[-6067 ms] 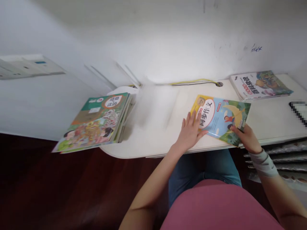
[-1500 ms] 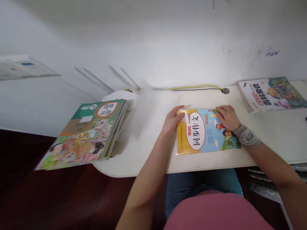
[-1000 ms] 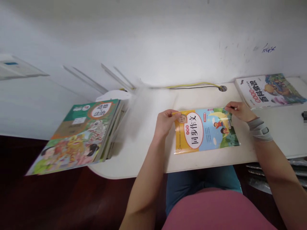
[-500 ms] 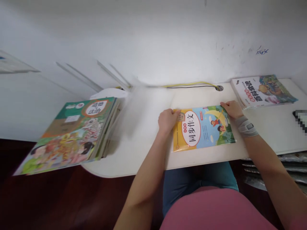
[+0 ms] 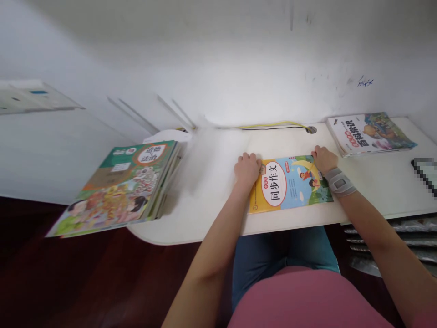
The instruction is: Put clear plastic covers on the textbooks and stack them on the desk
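Yellow-and-blue paperback workbook point(image 5: 290, 184) lies flat on a cream-white desk point(image 5: 375, 182), near its front edge. The left hand point(image 5: 246, 169) and right hand point(image 5: 324, 159) sit well apart, curled over the workbook's top edge near its corners; whether they grip it or only rest there, I cannot tell. A grey wrist brace point(image 5: 339, 181) wraps the right wrist. A white-covered picture book point(image 5: 370, 134) lies near the right hand, and a thick stack of green-covered textbooks point(image 5: 119, 187) overhangs the desk's left end.

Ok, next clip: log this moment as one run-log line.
left hand: on workbook corner | right hand: on workbook edge | workbook: flat on desk | book stack: leftward
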The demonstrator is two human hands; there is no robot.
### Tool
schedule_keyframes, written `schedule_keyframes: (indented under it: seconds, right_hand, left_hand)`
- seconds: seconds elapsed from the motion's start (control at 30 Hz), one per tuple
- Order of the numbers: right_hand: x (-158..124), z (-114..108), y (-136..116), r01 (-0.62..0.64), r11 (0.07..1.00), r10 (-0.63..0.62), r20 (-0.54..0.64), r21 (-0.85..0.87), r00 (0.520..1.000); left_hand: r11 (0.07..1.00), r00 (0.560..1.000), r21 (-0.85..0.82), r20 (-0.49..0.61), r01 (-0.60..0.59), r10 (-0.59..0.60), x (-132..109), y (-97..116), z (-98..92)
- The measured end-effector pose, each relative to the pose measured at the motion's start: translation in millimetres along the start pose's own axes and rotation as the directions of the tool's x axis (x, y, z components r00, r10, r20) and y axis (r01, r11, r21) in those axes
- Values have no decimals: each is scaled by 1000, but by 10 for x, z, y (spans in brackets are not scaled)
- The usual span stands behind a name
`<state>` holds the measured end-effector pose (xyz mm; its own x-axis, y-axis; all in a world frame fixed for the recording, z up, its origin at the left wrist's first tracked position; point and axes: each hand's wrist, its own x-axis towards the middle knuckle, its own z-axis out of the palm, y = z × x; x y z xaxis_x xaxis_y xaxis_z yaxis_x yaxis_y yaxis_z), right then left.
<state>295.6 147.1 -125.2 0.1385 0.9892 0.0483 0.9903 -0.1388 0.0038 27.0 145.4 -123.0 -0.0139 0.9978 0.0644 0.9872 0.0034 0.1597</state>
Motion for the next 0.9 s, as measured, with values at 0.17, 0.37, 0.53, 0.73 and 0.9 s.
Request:
schedule_keyframes:
  seconds: [0.17, 0.37, 0.53, 0.73, 0.9]
  right_hand:
    - [-8, -1, -15, 0, 1000, 0, 1, -20, 1000]
    - [-13, -21, -31, -26, 999, 25, 22, 31, 999]
    - [-13, -38, -35, -32, 996, 31, 17, 87, 999]
    - [24, 20, 12, -17, 974, 14, 12, 225, 1000]
    - [107, 21, 223, -12, 898, -1, 28, 440, 1000]
  left_hand:
    - [922, 994, -374, -14, 94, -107, 68, -42, 44]
    - [746, 978, -641, 34, 181, -208, 10, -71, -29]
    - [259, 934, -898, 347, 356, -79, -391, -252, -145]
    - [29, 858, -862, 507, 507, 81, -1105, -254, -135]
    - [-85, 909, -906, 417, 415, -7, -1224, -215, -186]
